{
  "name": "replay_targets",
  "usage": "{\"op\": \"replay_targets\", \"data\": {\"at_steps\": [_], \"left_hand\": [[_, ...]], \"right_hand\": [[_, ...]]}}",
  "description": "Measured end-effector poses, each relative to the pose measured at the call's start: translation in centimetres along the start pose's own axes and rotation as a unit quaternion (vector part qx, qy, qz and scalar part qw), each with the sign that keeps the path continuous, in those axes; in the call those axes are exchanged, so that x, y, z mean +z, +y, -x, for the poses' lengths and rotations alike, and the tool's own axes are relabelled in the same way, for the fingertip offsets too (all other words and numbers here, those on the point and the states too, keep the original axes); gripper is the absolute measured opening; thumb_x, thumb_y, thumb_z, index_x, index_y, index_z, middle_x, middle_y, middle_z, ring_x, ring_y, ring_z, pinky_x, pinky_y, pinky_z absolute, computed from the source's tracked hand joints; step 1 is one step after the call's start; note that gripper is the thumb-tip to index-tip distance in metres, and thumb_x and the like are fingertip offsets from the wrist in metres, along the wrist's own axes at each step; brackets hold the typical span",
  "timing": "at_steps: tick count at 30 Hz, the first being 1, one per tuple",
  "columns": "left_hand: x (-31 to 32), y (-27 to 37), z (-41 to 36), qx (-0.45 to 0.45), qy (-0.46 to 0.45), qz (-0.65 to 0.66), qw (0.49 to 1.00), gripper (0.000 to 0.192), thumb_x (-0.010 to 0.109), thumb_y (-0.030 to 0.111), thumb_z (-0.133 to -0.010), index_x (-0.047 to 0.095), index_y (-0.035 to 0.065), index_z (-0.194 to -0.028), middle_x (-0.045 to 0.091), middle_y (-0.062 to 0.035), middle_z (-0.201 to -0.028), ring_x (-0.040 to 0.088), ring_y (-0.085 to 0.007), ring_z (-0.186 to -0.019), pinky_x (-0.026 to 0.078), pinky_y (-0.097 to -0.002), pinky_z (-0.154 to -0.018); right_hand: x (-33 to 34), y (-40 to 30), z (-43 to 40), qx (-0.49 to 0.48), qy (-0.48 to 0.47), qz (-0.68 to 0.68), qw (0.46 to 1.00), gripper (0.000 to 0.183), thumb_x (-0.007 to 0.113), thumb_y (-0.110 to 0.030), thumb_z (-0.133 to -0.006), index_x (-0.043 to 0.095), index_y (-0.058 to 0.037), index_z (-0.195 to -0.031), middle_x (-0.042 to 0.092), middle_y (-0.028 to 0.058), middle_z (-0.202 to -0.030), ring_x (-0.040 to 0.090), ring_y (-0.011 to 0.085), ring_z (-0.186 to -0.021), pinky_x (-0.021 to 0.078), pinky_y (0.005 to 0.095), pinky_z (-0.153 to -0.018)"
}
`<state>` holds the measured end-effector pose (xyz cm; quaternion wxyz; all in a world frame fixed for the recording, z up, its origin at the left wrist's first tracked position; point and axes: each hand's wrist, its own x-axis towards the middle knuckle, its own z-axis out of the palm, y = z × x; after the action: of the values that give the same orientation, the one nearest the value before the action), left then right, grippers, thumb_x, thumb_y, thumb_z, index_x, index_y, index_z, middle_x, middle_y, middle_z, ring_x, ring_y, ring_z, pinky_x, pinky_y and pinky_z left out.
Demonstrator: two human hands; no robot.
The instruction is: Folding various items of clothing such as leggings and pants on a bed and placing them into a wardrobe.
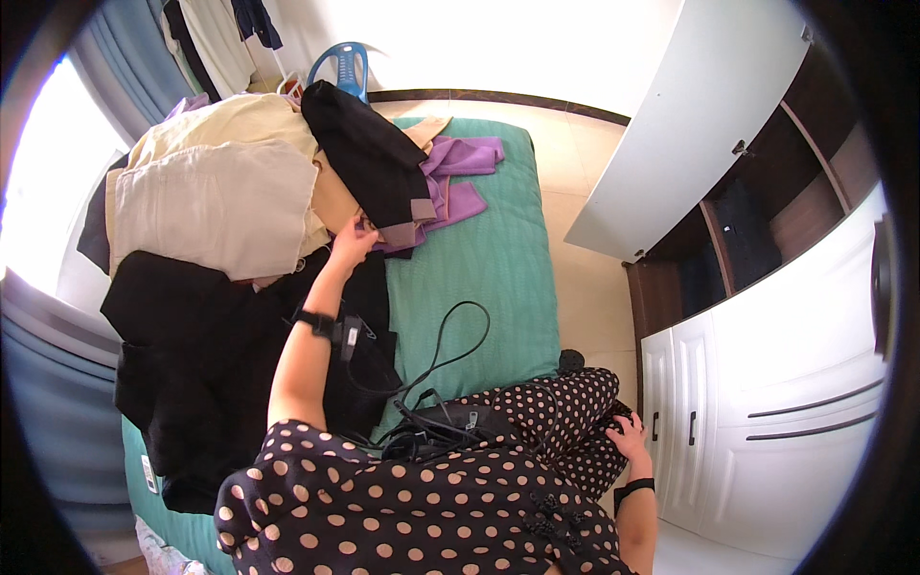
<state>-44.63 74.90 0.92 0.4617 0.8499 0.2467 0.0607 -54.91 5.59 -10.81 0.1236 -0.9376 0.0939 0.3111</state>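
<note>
My left hand (353,243) reaches to the pile of clothes, its fingertips at the edge of a tan garment (334,188) and beside a black garment (366,147) with mauve-grey cuffs. Whether cloth is pinched between the fingers is hard to tell. A purple garment (460,159) lies partly beneath the black one. Left of the hand, beige trousers (215,201) rest over pale yellow cloth (237,118). Black clothing (187,323) is heaped nearer me. My right hand (629,434) rests on my knee, on the polka-dot trousers (568,402), holding nothing visible.
The clothes lie on a bed with a green cover (474,287). Black cables (438,359) and a dark bag (460,424) sit at my lap. A white wardrobe (783,359) with an open door (690,136) stands right. A blue plastic chair (348,65) is beyond the bed.
</note>
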Motion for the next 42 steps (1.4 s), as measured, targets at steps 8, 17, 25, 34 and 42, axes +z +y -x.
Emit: {"op": "replay_targets", "data": {"at_steps": [8,17,25,34,42], "left_hand": [[6.4,1.0,-6.1,-0.053,0.226,-0.062,0.971,0.077,0.07,0.043,-0.071,0.043,0.0014,-0.129,0.055,-0.0243,-0.12,0.055,-0.0387,-0.109,0.043,-0.0445,-0.093],[5.8,7.4,-4.8,0.191,0.294,-0.035,0.936,0.042,0.061,0.034,-0.081,0.062,-0.0059,-0.094,0.057,-0.0244,-0.098,0.054,-0.0383,-0.092,0.043,-0.0426,-0.081],[6.4,25.0,9.1,0.253,-0.234,0.379,0.859,0.019,0.063,0.013,-0.084,0.056,-0.002,-0.093,0.054,0.0017,-0.087,0.05,-0.0061,-0.082,0.043,-0.0231,-0.072],[13.3,28.7,18.9,0.128,-0.617,0.317,0.708,0.021,0.061,0.014,-0.087,0.064,-0.0018,-0.1,0.066,-0.0012,-0.094,0.057,-0.0065,-0.086,0.045,-0.0225,-0.08],[17.2,32.6,18.9,0.214,-0.634,0.366,0.647,0.049,0.048,0.04,-0.094,0.047,0.0013,-0.124,0.054,-0.0075,-0.119,0.05,-0.0154,-0.11,0.038,-0.0309,-0.095]], "right_hand": [[2.6,1.5,2.9,-0.014,0.074,-0.085,0.993,0.067,0.063,-0.043,-0.078,0.039,-0.0239,-0.137,0.005,0.0084,-0.154,0.005,0.0406,-0.139,0.0068,0.0502,-0.113],[3.2,1.4,4.0,-0.068,0.106,-0.111,0.986,0.073,0.063,-0.04,-0.079,0.031,-0.0207,-0.142,0.001,0.0151,-0.153,0.014,0.04,-0.137,0.009,0.0484,-0.113],[-3.2,0.2,4.5,-0.16,-0.02,-0.228,0.96,0.086,0.071,-0.031,-0.076,0.024,-0.0055,-0.144,0.008,0.0206,-0.152,0.019,0.0392,-0.137,0.0263,0.0446,-0.108],[-16.6,-19.5,17.7,-0.483,0.26,-0.256,0.796,0.114,0.082,-0.029,-0.064,0.008,-0.0043,-0.146,0.021,0.0187,-0.149,0.026,0.032,-0.136,0.0277,0.0409,-0.108],[-18.8,-19.0,12.7,-0.366,0.356,-0.545,0.665,0.032,0.069,-0.001,-0.075,0.057,0.0028,-0.104,0.063,0.006,-0.095,0.056,0.013,-0.09,0.0455,0.0282,-0.081]]}}
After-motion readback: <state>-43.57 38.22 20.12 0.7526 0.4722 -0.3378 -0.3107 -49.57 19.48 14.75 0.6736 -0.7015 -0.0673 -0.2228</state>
